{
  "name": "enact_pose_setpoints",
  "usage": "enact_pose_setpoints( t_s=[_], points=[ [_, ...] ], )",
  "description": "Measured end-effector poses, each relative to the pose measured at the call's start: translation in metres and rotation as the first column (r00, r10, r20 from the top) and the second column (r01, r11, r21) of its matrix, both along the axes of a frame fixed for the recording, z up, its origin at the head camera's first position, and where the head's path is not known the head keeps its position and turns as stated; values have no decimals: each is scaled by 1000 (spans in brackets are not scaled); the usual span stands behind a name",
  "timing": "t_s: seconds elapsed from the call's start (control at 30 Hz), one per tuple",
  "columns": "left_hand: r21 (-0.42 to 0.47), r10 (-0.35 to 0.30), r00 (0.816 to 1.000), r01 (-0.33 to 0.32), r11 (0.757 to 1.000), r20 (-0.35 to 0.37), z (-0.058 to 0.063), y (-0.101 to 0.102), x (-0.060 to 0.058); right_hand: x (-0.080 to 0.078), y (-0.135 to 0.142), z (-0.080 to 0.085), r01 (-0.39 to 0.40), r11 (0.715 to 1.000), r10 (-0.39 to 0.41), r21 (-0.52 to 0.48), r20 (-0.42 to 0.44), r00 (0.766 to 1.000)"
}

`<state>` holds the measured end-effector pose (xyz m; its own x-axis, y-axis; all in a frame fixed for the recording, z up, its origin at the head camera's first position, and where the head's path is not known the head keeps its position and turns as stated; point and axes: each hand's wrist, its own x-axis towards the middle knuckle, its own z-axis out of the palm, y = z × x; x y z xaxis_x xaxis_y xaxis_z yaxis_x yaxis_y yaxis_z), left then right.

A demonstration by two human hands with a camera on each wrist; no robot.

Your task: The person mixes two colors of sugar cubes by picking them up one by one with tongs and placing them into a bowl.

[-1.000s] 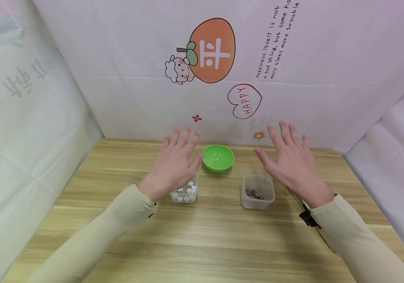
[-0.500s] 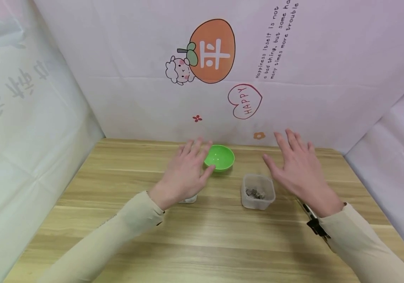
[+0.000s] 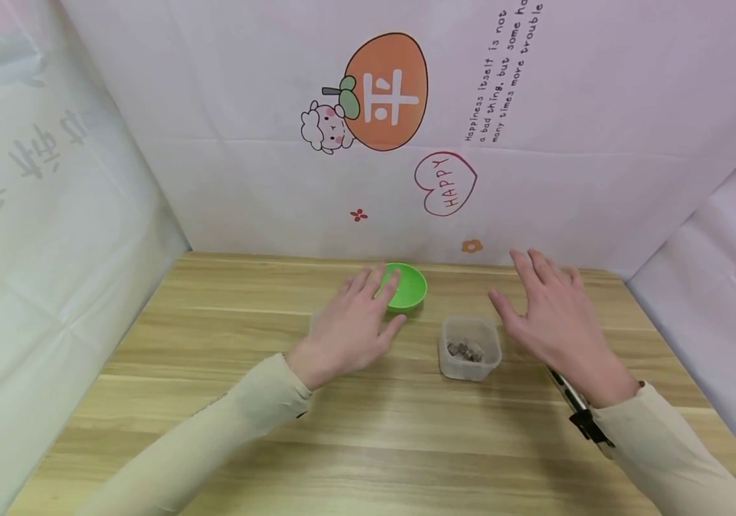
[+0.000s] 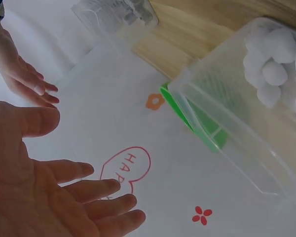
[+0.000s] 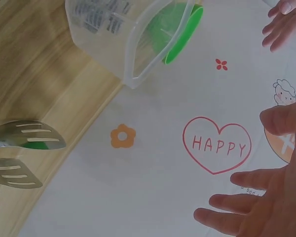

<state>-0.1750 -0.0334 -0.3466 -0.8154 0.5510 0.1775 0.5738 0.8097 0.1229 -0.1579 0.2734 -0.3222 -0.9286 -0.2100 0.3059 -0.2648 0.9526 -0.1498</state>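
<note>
My left hand (image 3: 350, 331) hovers with fingers extended, covering most of a clear plastic container (image 4: 222, 116). White rounded pieces (image 4: 275, 73) lie in that container in the left wrist view. Behind the fingertips stands a green bowl (image 3: 411, 290), partly covered by them. My right hand (image 3: 555, 322) is in the air, fingers spread, to the right of a second clear container (image 3: 469, 371) holding small grey pieces (image 3: 464, 351). Beneath the right forearm lie metal tongs (image 3: 570, 393); their slotted ends (image 5: 33, 136) show in the right wrist view. Neither hand holds anything.
A wooden table (image 3: 368, 459) carries everything. White printed cloth (image 3: 245, 193) rises behind its far edge, and more white cloth hangs at the left (image 3: 64, 287) and right (image 3: 722, 258) sides. A black strap (image 3: 590, 426) is on the right wrist.
The left hand has moved right and nearer, now covering the white pieces and part of the green bowl. My right hand has shifted slightly right and nearer. The containers have stayed put.
</note>
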Motion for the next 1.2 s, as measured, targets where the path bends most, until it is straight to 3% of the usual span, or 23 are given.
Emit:
enact_pose_setpoints(
  t_s=[0.7,1.2],
  points=[
    [55,-64,997,62,997,41,-8,25,5,16,17,-14,52,998,-52,-24,3,999],
    [135,-137,988,126,983,76,-20,36,10,30,32,-18,141,990,-137,-17,148,980]
  ],
)
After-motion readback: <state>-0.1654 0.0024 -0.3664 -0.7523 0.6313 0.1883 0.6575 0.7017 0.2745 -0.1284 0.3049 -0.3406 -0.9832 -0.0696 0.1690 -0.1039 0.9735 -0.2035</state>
